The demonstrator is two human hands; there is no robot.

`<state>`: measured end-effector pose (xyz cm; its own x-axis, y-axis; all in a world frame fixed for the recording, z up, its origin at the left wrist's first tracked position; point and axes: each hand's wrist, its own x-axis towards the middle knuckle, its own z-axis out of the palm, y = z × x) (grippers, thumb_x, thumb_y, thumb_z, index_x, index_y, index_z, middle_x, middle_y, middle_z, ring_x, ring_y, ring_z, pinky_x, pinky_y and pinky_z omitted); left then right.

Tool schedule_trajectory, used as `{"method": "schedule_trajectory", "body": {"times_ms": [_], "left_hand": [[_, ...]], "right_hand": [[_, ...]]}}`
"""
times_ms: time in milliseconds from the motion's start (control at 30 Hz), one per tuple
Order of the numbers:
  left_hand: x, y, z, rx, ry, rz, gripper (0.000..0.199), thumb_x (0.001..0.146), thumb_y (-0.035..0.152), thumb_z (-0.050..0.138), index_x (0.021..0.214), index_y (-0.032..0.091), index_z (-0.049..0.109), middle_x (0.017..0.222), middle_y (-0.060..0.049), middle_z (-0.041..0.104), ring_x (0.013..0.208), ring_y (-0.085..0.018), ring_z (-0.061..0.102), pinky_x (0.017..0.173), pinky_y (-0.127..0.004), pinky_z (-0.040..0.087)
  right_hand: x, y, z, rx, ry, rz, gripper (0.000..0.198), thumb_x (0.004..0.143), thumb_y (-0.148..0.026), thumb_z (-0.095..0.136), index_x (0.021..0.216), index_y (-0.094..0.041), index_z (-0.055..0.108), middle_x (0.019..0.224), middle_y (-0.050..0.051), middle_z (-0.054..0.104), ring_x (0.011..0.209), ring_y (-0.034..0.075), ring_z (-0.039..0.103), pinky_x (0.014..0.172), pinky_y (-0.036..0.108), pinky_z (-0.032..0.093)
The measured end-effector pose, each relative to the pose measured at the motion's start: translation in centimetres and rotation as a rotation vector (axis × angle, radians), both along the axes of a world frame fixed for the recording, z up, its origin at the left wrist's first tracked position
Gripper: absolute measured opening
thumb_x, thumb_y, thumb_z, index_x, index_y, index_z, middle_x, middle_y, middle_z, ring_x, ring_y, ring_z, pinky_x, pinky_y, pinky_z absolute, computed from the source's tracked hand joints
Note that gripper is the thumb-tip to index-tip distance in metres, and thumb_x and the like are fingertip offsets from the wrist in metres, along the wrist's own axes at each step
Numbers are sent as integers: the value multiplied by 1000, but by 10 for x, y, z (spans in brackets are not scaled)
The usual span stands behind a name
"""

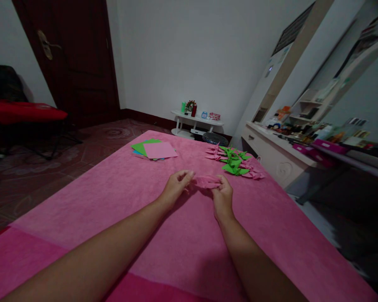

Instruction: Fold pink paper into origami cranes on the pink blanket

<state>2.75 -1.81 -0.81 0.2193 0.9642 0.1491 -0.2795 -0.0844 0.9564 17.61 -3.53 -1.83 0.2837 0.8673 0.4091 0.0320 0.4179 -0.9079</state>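
Between my two hands is a pink folded paper [207,181], held just above the pink cloth [119,201]; its exact shape is too small to make out. The fingers of my left hand [177,186] pinch its left end. My right hand [223,193] grips the right end between thumb and fingers. Beyond my right hand sits a group of folded paper cranes, several green cranes [235,167] and several pink cranes [216,153]. Ahead and to the left lies a loose stack of square paper, with a pink sheet [160,149] on top and a green sheet [143,147] under it.
A low white table [197,118] with small items stands by the far wall. On the right, a dresser [277,147] crowded with bottles and boxes runs beside the cloth-covered surface. A red-covered chair [22,112] and a dark door [78,54] are on the left.
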Motion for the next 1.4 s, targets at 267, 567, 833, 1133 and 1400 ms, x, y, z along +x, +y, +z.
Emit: {"method": "schedule_trajectory", "body": {"times_ms": [267,567,833,1133,1400], "left_hand": [[-2,0,-1,-17,48,-14,38,69,43,68,87,10,65,73,-7,64,56,-10,56,48,-19,40],[1,1,-1,-50,48,58,49,57,30,78,98,11,59,88,-8,63,56,-8,55,50,-21,44],[0,3,-3,-27,103,120,47,58,27,77,96,9,57,63,-3,62,52,-10,56,50,-22,42],[0,2,-2,57,130,59,30,61,34,73,72,9,64,62,-4,62,49,-9,51,48,-21,37],[-4,3,-4,-41,257,-10,33,66,42,67,61,11,60,48,1,51,38,-5,38,39,-18,24]], "right_hand": [[5,7,-3,-173,290,-9,25,60,-23,67,82,-18,57,66,-2,60,49,10,54,47,22,45],[0,2,3,-163,269,92,24,59,-19,65,82,-18,57,71,-1,64,53,11,56,46,21,44],[2,5,1,-158,276,74,25,58,-18,65,81,-19,56,73,-2,65,53,11,56,46,21,44],[-1,3,-1,-157,197,126,24,63,-29,70,79,-20,55,67,-4,63,48,10,52,44,20,41],[3,2,-4,-117,104,34,23,66,-33,71,69,-17,56,52,-4,55,43,9,49,42,21,40]]}}
